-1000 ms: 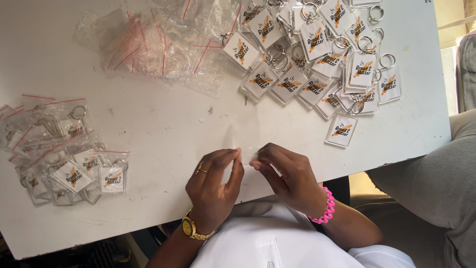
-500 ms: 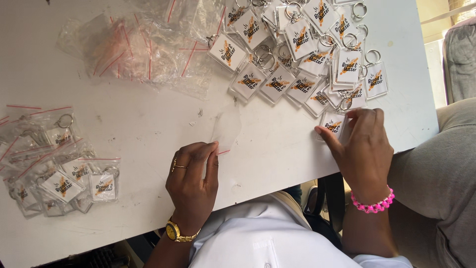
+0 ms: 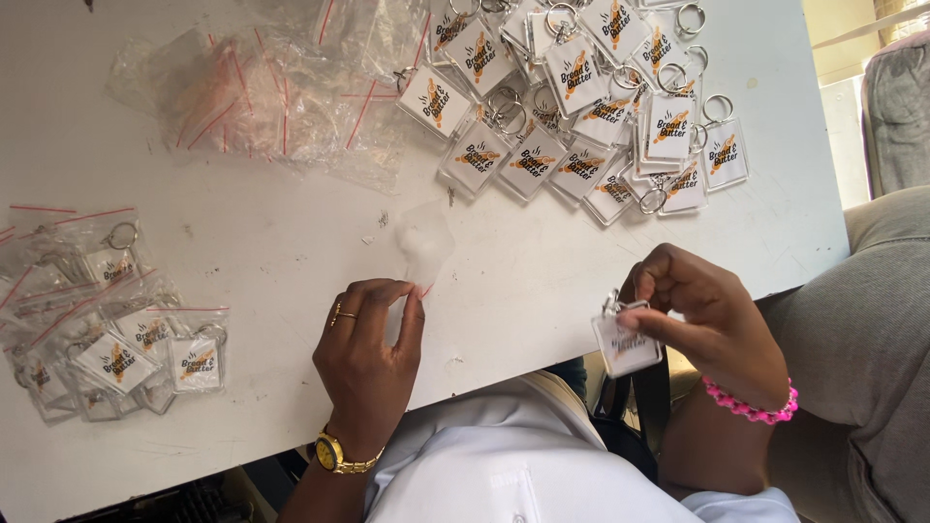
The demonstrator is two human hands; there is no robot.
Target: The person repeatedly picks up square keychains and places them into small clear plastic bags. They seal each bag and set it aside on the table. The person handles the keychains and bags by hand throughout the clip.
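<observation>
Head view: loose keychains (image 3: 581, 107) beyond held keychain (image 3: 627, 341), bagged ones (image 3: 116, 329) left.

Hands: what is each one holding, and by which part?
Left hand pinches a small clear bag by its red-striped mouth edge. Right hand holds a square keychain near its ring end.

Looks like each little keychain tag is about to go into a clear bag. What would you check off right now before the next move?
1. Right hand holds one keychain tag: ok.
2. Left hand pinches a clear bag by its red-striped end: ok.
3. Bag mouth open: cannot tell, the plastic is too clear.
4. Tag clear of the table edge, held beyond it: ok.
5. Loose tags at hand, top right: ok.
6. Filled bags lying apart, far left: ok.
</observation>
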